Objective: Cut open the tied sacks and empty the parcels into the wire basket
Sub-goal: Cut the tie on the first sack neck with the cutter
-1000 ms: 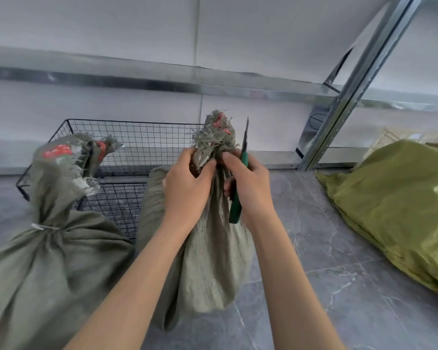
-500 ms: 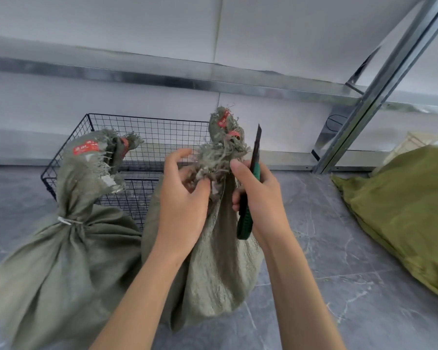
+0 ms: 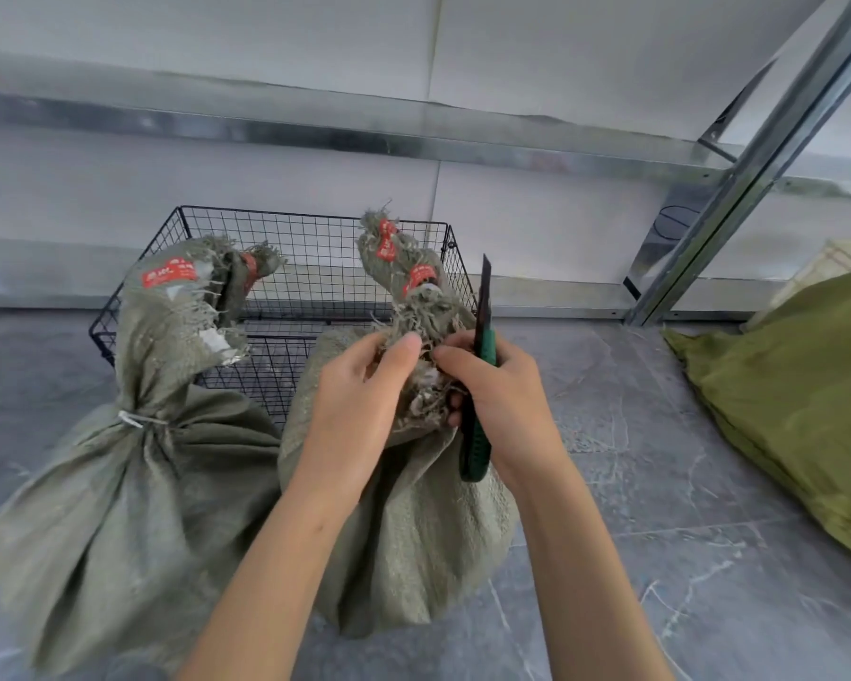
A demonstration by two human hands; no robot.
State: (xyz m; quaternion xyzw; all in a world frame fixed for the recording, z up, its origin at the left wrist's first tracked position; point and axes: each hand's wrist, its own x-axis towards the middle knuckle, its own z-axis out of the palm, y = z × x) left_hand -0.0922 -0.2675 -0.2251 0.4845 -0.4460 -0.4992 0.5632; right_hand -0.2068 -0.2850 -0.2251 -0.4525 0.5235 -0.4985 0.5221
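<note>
Two grey-green woven sacks stand on the floor in front of a black wire basket (image 3: 315, 248). The left sack (image 3: 133, 508) is tied at its neck with a white tie (image 3: 136, 420). My left hand (image 3: 359, 400) grips the frayed neck of the middle sack (image 3: 413, 533). My right hand (image 3: 502, 400) holds a green utility knife (image 3: 477, 435) with its blade pointing up, and its fingers also touch the sack's neck. Red labels show on both sack tops. The tie of the middle sack is hidden by my hands.
An olive-green sack (image 3: 797, 400) lies on the floor at the right. A slanted metal shelf post (image 3: 738, 189) rises behind it, and a metal shelf rail (image 3: 315, 130) runs along the white wall. The floor is grey stone tile.
The view has shifted, so the sacks and basket sit further right in the frame. My hands have slid lower on the middle sack's neck, and more of its frayed top shows above them.
</note>
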